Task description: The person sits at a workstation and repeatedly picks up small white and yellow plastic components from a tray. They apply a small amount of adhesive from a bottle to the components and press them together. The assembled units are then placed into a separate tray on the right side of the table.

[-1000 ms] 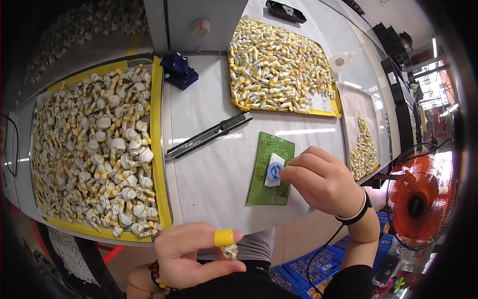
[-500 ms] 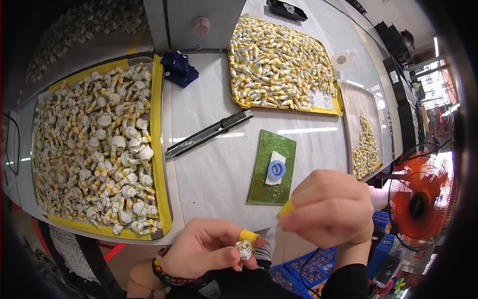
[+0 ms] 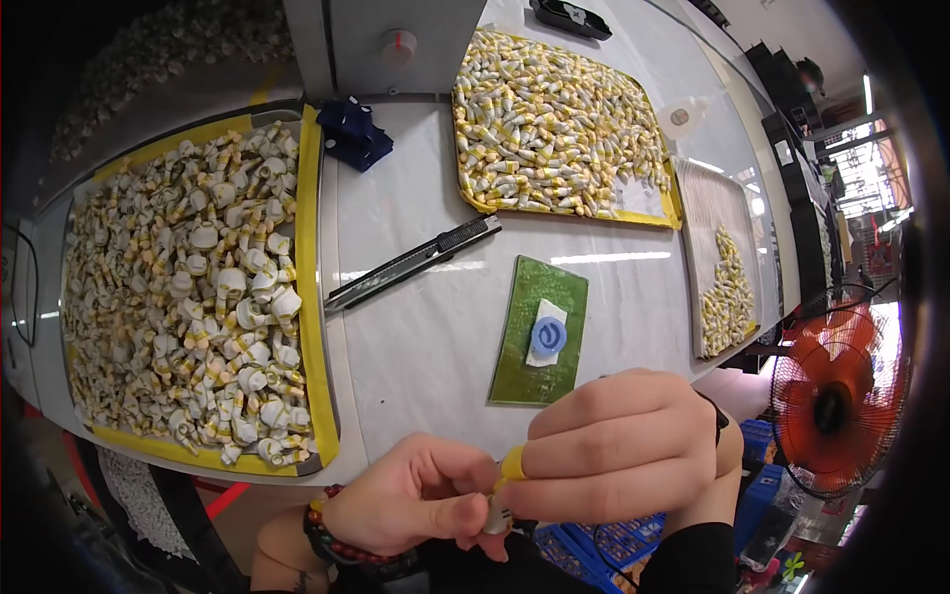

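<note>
My left hand (image 3: 406, 495) is closed, thumb against fingers, on a small white and yellow painted figurine part (image 3: 499, 517) near the table's front edge. Reaching in from the right, my right hand (image 3: 623, 445) has its fingers pressed together, and their tips meet the part. Whatever the right fingertips pinch is hidden. A yellow finger cover (image 3: 512, 463) shows where the hands come together. Beyond them, a green rectangular mat (image 3: 510, 366) carries a white pad (image 3: 539, 355) with a round blue piece (image 3: 548, 336) on it.
At left, a yellow-taped tray (image 3: 315, 396) holds many white and yellow pieces. Another such tray (image 3: 554, 217) stands at the back, and a ribbed tray (image 3: 708, 198) at right. A black utility knife (image 3: 416, 262) and dark blue cloth (image 3: 353, 134) lie between. An orange fan (image 3: 831, 396) stands right.
My right hand has moved down and left, bringing its fingertips to the figurine part in my left hand. The left hand keeps its hold, nearly in place.
</note>
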Tool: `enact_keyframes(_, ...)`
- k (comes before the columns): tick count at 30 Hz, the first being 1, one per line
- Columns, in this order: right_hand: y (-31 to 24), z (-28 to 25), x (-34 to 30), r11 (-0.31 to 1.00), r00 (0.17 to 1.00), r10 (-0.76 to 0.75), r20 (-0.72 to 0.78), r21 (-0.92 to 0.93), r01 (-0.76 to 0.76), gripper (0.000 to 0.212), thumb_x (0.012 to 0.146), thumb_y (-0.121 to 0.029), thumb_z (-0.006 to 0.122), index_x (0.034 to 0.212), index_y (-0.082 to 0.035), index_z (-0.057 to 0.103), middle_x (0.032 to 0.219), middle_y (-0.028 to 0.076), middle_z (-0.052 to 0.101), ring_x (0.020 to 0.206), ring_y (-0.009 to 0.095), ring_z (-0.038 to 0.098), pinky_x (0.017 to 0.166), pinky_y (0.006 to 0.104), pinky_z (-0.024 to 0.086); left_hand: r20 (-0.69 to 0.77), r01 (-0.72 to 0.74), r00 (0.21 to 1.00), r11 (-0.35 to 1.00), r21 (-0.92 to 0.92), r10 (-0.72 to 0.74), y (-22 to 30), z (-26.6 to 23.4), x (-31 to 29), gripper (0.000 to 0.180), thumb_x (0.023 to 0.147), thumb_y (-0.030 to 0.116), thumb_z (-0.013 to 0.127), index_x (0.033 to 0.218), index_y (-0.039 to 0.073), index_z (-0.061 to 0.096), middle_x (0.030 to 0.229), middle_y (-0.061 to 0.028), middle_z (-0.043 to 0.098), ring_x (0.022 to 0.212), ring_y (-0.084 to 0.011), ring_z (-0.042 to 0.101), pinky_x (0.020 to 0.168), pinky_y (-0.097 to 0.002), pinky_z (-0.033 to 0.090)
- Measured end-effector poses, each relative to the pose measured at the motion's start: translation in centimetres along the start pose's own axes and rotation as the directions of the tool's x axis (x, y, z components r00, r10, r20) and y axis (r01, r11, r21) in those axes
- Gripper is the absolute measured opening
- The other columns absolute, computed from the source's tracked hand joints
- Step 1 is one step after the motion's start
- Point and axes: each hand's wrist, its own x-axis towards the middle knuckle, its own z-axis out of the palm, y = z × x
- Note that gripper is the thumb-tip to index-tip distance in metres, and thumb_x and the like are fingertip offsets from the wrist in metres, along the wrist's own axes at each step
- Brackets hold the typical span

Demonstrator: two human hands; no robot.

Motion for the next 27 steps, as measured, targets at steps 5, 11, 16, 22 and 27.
enact_keyframes(5,0.3,0.1,-0.3,0.999,0.999,-0.033,0.008,0.004,0.033,0.01,0.074,-0.001,0.068,0.081,0.004,0.063,0.08,0.011,0.061,0.066,0.021,0.061,0.058,0.027,0.052,-0.023,0.018,1.0,1.0,-0.002,-0.018,0.2,0.5,0.0,0.032,0.09,0.031,0.062,0.098,0.0,0.061,0.083,-0.0066,0.067,0.077,-0.0099,0.063,0.065,-0.0197,0.045)
enact_keyframes(11,-0.4,-0.1,-0.4,1.0,1.0,0.02,0.012,0.012,-0.021,0.011,0.073,-0.001,0.068,0.082,0.004,0.064,0.079,0.011,0.062,0.067,0.021,0.061,0.058,0.0271,0.052,-0.001,0.007,1.0,1.0,0.018,-0.007,0.3,0.4,0.1,0.031,0.09,0.029,0.062,0.1,-0.001,0.06,0.088,-0.0071,0.066,0.078,-0.0084,0.061,0.07,-0.0216,0.046)
enact_keyframes(16,-1.3,0.0,-0.4,0.99,0.991,0.129,-0.039,-0.051,-0.13,0.015,0.069,-0.004,0.069,0.083,0.0,0.07,0.08,0.008,0.066,0.067,0.018,0.063,0.057,0.0254,0.052,-0.108,-0.156,0.978,0.97,0.185,0.178,0.6,1.7,0.3,0.028,0.088,0.018,0.066,0.104,-0.004,0.06,0.097,-0.0069,0.063,0.084,-0.0097,0.059,0.077,-0.0243,0.048)
enact_keyframes(22,-3.9,-0.7,-0.4,0.946,0.948,0.317,-0.026,-0.068,-0.318,0.014,0.071,-0.002,0.067,0.085,0.0,0.069,0.084,0.01,0.067,0.073,0.021,0.063,0.064,0.0272,0.053,0.007,-0.386,0.818,0.54,0.748,0.575,0.0,1.3,0.7,0.031,0.079,0.006,0.073,0.105,-0.005,0.062,0.091,-0.0093,0.067,0.082,-0.0134,0.064,0.073,-0.024,0.049)
enact_keyframes(27,-3.3,-0.8,-1.3,0.986,0.998,0.064,0.018,-0.155,-0.061,0.013,0.071,0.004,0.065,0.083,0.001,0.068,0.086,0.011,0.066,0.073,0.021,0.062,0.067,0.0274,0.053,-0.052,-0.337,0.85,0.616,0.712,0.524,0.0,1.6,0.2,0.032,0.077,0.01,0.075,0.1,-0.008,0.063,0.093,-0.0173,0.067,0.082,-0.0185,0.065,0.074,-0.0275,0.05)
